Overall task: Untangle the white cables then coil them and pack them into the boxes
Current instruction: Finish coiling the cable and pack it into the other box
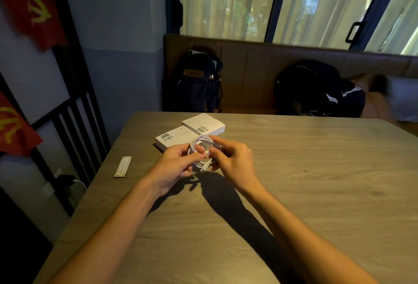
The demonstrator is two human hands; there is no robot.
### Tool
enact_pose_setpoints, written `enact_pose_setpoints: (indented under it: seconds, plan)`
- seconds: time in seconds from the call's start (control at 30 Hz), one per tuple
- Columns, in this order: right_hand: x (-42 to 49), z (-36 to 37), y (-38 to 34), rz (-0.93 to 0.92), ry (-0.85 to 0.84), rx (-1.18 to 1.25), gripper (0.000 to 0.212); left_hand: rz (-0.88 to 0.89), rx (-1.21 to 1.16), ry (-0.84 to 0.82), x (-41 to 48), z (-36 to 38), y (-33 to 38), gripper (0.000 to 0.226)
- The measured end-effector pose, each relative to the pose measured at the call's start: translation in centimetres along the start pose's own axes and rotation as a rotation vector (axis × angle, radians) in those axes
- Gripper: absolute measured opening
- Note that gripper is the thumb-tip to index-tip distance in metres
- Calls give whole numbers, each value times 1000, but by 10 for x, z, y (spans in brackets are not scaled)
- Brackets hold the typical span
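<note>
A person is sitting at a wooden table (294, 170) with both bare arms reaching forward, and the two hands are meeting above the tabletop. The left hand (175, 165) is pinching a coiled white cable (204, 148) between thumb and fingers, holding the loops together on their left side. The right hand (230, 159) is gripping the same coil from the right, its fingers curling around the loops, with a loose end and its plug (204, 168) hanging down between the two hands. The coil is being held up off the table, casting a dark shadow toward the person. Just behind the hands, two flat white boxes (175, 137) (203, 124) are lying on the table side by side, both closed, their barcode labels facing up. A small paper packet (122, 167) is lying well to the left near the table edge. Two dark backpacks (196, 82) (316, 89) are sitting on the bench beyond the table.
</note>
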State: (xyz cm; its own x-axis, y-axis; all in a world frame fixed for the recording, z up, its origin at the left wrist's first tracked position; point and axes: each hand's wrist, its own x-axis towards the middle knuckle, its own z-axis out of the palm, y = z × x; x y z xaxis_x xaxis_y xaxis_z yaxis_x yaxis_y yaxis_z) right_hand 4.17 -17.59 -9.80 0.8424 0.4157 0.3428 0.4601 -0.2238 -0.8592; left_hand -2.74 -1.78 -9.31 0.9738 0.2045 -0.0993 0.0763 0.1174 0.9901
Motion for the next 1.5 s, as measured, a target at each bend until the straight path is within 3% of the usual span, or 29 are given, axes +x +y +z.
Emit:
enact_pose_setpoints:
  seconds: [0.07, 0.2, 0.3, 0.43, 0.53, 0.67, 0.87, 1.07, 1.13, 1.23, 1.5]
  plan:
    - [2, -3, 2, 80, -3, 71, 36, -58, -105, -152, -1, -9, 3, 19]
    - [0, -7, -1, 210, -81, 307, 30, -62, -44, -296, -2, -23, 8, 34]
    - [1, -8, -6, 251, -143, 394, 30, -10, 59, -204, 1, -29, 8, 31]
    - [5, -8, -5, 246, -124, 240, 30, 49, 287, -91, 2, -29, 5, 24]
    - [8, -8, -3, 279, -127, 166, 29, 50, 332, -31, 3, -29, 3, 32]
    - [14, -8, -1, 351, -177, 183, 28, 34, 319, 12, 7, -37, 2, 48]
    - [23, -5, 0, 299, -146, 53, 27, 80, 528, 37, 12, -48, 2, 42]
    - [32, -4, 5, 330, -180, -12, 24, 326, 790, 368, 27, -70, -10, 29]
    - [34, -2, 5, 367, -211, -14, 23, 248, 915, 343, 35, -75, -18, 51]
    - [39, 1, 5, 400, -246, -33, 22, 95, 918, 238, 45, -78, -29, 78]
    - [58, 9, 4, 483, -290, -152, 8, 81, 909, 245, 50, -77, -32, 78]
